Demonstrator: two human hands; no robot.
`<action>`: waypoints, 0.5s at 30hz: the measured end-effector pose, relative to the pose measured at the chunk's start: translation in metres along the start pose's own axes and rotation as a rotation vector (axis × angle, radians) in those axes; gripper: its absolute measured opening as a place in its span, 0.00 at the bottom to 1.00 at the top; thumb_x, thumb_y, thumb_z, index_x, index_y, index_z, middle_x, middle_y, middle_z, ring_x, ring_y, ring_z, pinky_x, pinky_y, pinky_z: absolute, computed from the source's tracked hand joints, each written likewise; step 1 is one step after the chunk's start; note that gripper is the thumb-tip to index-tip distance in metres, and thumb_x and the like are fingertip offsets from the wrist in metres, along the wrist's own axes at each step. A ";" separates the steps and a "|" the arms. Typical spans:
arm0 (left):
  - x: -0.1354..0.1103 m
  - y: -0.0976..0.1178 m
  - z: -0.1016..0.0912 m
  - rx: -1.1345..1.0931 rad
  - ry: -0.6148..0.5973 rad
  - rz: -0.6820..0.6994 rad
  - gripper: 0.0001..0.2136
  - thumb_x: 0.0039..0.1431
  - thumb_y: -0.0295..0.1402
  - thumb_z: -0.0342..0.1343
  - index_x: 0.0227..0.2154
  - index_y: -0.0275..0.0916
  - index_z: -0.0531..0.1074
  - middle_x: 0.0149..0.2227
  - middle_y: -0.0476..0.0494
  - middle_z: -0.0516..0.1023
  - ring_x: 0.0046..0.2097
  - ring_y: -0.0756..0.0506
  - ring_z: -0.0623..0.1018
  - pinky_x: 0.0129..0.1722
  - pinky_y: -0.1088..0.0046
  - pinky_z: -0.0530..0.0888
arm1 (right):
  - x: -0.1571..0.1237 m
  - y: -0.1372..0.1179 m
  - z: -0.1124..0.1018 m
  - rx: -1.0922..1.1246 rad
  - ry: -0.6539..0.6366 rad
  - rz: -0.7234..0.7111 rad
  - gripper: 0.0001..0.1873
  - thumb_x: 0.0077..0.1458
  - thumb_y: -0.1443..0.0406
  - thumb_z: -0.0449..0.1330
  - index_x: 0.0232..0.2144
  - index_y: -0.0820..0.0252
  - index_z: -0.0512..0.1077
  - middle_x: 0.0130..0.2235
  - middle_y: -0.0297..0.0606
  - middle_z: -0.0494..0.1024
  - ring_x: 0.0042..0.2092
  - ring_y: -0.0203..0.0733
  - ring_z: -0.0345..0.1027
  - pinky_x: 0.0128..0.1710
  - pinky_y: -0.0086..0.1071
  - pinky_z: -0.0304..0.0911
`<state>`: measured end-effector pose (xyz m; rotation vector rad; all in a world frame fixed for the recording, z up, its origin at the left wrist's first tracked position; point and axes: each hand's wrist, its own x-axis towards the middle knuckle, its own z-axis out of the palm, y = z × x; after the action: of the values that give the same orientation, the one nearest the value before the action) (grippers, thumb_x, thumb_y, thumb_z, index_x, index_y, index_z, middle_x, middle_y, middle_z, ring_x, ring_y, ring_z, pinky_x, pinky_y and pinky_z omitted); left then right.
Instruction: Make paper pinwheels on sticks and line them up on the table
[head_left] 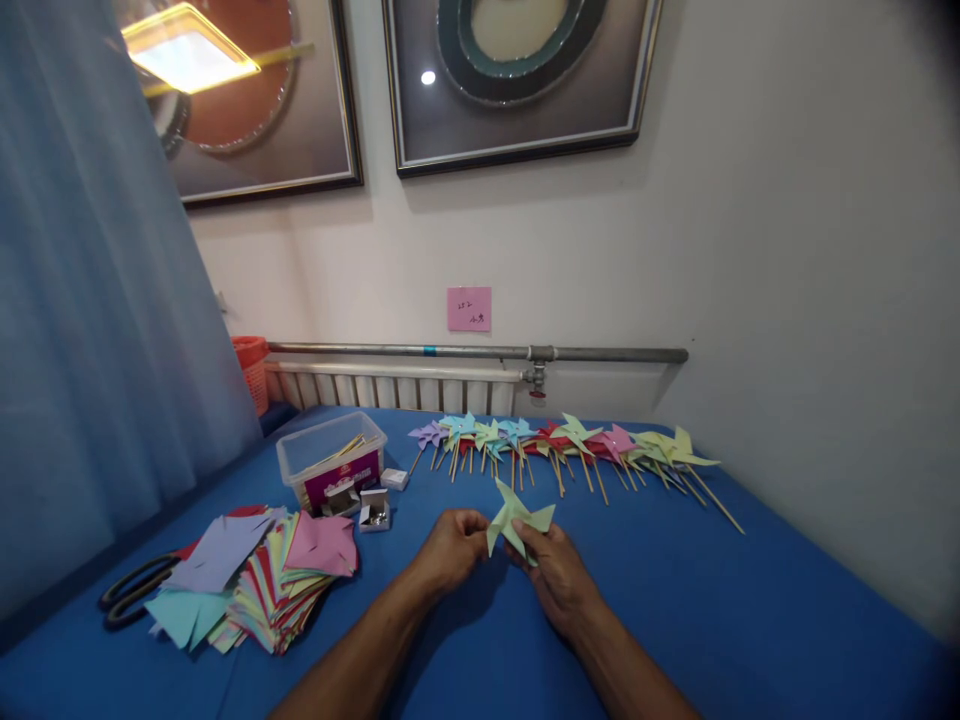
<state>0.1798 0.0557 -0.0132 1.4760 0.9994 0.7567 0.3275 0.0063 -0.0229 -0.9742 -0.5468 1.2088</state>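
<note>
A light green paper pinwheel [517,515] is held up over the blue cloth, with no stick showing on it. My right hand [553,572] pinches it near the centre, thumb in front and fingers behind. At its left edge is my left hand [455,548], closed with the fingertips together; whatever it grips is hidden. Left of my hands lie fanned stacks of coloured cut paper [281,585]. Two small white boxes stand open by the stacks, and the nearer box [374,512] holds small metal pieces. A closed white box [394,479] sits just behind them.
A clear plastic tub [332,455] with wooden sticks stands at the back left. Finished pinwheels on sticks [577,440] lie in a row along the back. Black-handled scissors [135,590] rest by the papers. A blue curtain [105,300] hangs left; a pipe [615,355] runs behind.
</note>
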 end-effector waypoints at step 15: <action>0.003 -0.008 0.001 0.024 0.019 0.031 0.10 0.49 0.38 0.61 0.22 0.37 0.70 0.17 0.56 0.64 0.19 0.55 0.59 0.22 0.75 0.53 | 0.003 0.002 -0.002 0.017 0.027 0.010 0.23 0.29 0.61 0.80 0.30 0.59 0.77 0.30 0.36 0.84 0.37 0.48 0.79 0.31 0.32 0.69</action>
<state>0.1808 0.0582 -0.0219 1.5107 1.0053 0.7840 0.3286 0.0088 -0.0263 -0.9784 -0.5101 1.2061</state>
